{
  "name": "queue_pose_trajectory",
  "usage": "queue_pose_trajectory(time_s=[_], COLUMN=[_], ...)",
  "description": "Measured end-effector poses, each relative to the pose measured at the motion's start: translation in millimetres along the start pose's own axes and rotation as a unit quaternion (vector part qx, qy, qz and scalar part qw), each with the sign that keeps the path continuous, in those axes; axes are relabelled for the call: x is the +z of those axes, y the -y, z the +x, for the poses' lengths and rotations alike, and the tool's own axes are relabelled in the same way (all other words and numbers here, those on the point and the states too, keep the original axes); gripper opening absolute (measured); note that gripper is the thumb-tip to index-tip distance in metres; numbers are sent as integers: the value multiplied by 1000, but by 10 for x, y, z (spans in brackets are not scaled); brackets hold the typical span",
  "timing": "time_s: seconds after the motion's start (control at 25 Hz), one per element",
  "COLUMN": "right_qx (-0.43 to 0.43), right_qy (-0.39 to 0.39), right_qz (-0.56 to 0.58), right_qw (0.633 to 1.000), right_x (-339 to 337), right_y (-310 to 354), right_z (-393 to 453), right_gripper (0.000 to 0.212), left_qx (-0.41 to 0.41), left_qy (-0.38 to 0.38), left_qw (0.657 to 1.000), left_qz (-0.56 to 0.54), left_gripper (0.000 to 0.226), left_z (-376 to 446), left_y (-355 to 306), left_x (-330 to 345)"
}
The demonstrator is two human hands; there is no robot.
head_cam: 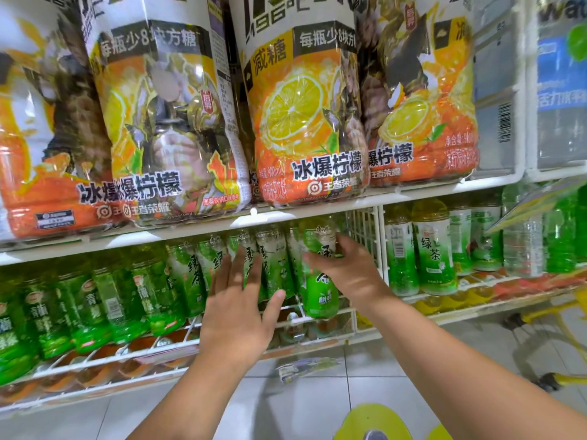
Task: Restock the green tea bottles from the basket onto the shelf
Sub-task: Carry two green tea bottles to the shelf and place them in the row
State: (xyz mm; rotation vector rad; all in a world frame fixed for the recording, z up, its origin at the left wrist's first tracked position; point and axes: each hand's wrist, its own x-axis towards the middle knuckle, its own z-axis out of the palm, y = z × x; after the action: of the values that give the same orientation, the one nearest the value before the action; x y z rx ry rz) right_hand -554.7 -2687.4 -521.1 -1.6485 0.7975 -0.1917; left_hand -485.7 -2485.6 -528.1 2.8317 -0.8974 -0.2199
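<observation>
My right hand grips a green tea bottle around its middle, holding it upright at the front of the white wire shelf, at the right end of a row of green tea bottles. Straight fingers of my left hand reach up against the fronts of those shelved bottles, just left of the held one. The basket is mostly out of view; only yellow-green bottle caps show at the bottom edge.
Large orange lemon tea bottles fill the shelf above, its edge low over the green tea row. Darker green bottles stand to the left, other green tea bottles beyond a wire divider. A yellow cart frame stands at right on the tiled floor.
</observation>
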Motion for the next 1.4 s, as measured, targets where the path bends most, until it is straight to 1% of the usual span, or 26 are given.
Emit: queue_pose_trajectory(time_s=[0.12,0.2,0.36,0.48,0.56,0.64,0.68,0.8,0.88,1.0,1.08,1.16,1.28,1.4], right_qx=[-24,-21,5,37,39,34,25,-7,-21,-35,-40,-38,-34,-26], right_qy=[-77,-93,-145,-162,-164,-170,-174,-152,-136,-134,-127,-119,-119,-106], right_qz=[-31,-40,-159,-210,-215,-202,-192,-193,-196,-203,-213,-201,-187,-176], right_qw=[996,995,977,963,962,964,966,969,971,969,968,972,974,978], right_x=[-76,-134,-177,-105,-59,-39,-25,53,120,189,199,194,187,196], right_y=[-121,-198,-247,-246,-247,-250,-255,-315,-366,-400,-410,-404,-383,-364], right_z=[76,155,369,466,507,522,521,479,447,449,451,437,406,400], right_gripper=[47,48,51,66,65,53,51,50,53,54,69,77,83,82], left_qx=[16,20,20,22,20,18,15,9,4,-2,-4,-9,-16,-15], left_qy=[-22,-29,-22,-17,-10,-7,-6,-4,-2,1,4,2,0,-4], left_qw=[999,998,997,997,997,997,997,997,998,997,997,997,996,996], left_qz=[46,60,67,69,70,71,73,74,70,73,76,77,84,83], left_gripper=[83,82,82,83,83,82,82,82,82,82,81,80,79,79], left_z=[12,9,26,17,8,7,13,37,46,55,55,58,69,82], left_y=[6,9,39,66,87,112,126,150,155,157,145,128,89,53], left_x=[65,96,147,204,235,260,267,278,270,248,234,214,192,165])
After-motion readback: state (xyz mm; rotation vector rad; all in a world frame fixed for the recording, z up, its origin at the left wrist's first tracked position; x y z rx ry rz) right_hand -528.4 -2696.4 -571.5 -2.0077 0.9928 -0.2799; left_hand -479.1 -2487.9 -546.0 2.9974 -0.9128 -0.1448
